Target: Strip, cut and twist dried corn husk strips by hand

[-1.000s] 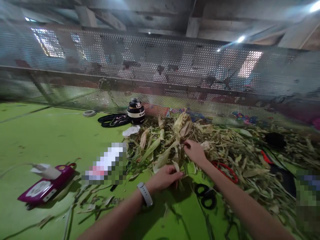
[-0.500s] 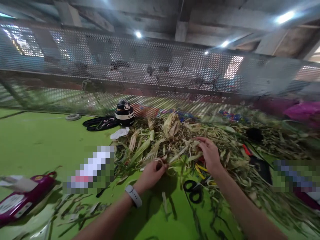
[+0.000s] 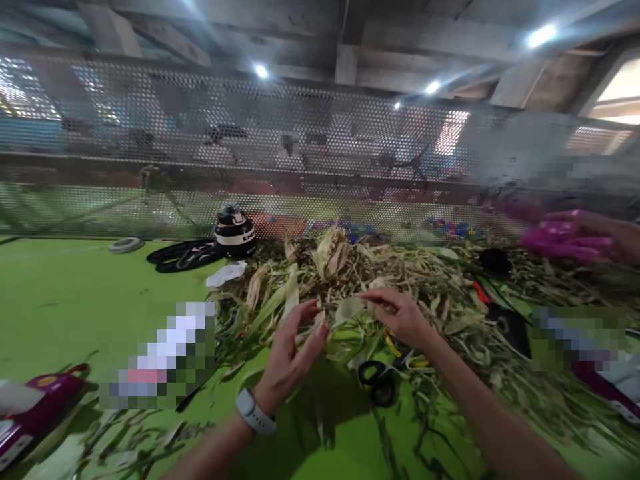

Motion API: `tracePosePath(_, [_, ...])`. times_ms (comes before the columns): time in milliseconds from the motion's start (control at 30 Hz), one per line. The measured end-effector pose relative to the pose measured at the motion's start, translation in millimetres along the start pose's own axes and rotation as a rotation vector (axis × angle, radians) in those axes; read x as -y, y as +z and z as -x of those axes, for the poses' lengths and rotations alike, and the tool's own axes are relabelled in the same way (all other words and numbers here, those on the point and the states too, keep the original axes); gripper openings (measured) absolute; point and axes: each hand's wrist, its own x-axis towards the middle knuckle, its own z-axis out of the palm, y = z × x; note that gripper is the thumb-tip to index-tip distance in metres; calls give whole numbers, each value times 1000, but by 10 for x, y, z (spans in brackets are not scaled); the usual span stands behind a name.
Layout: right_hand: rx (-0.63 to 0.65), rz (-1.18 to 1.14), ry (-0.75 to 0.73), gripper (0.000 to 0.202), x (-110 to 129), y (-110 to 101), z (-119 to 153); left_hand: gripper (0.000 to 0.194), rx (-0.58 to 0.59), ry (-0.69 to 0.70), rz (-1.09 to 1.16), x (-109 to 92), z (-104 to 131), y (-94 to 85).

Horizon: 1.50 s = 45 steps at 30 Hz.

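Dried corn husks (image 3: 425, 277) lie in a loose heap before me, with a large pale husk bundle (image 3: 331, 253) standing at its back. My left hand (image 3: 287, 353), a watch on its wrist, is at the heap's front edge with thumb and fingers apart. To its right, my right hand (image 3: 403, 320) has its fingertips closed on a pale corn husk piece (image 3: 350, 308), partly blurred by motion. Just below that hand lie scissors with black handles (image 3: 377, 383) and a tool with yellow handles (image 3: 393, 343).
A black flask-like container (image 3: 235, 232), a black pouch (image 3: 183, 255), a tape roll (image 3: 126, 245) and white tissue (image 3: 226, 274) stand along the back. Purple devices (image 3: 47, 407) lie left and right. Another person's hand in a pink glove (image 3: 567, 237) is at right, before a perforated metal screen (image 3: 310, 160).
My left hand has opened from a curled pinch. My right hand has moved slightly left and down, nearer the left. The pink-gloved hand at right has come further into view.
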Motion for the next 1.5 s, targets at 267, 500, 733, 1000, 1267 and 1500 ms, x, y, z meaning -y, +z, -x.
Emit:
tracePosePath(267, [118,-540,334,12,160,326,93,28,314,-231,127,100,-5,94])
tracePosePath(500, [-218,-1113,647,18,143,414,79,37,272,-236,-2,0,-17,37])
tracePosePath(733, [-404,-1129,651,22,24,276,6,34,266,-200,-74,15,-55,20])
tracePosePath(1000, [-487,-1070,594,22,-15,118,-41,34,524,-226,17,-15,30,57])
tracePosePath(1267, [-523,-1047,609,21,-87,35,-36,22,493,-127,-91,-74,116,146])
tracePosePath(1500, [-715,-1034,640,10,-156,-32,-52,29,68,-95,-275,36,-247,-257])
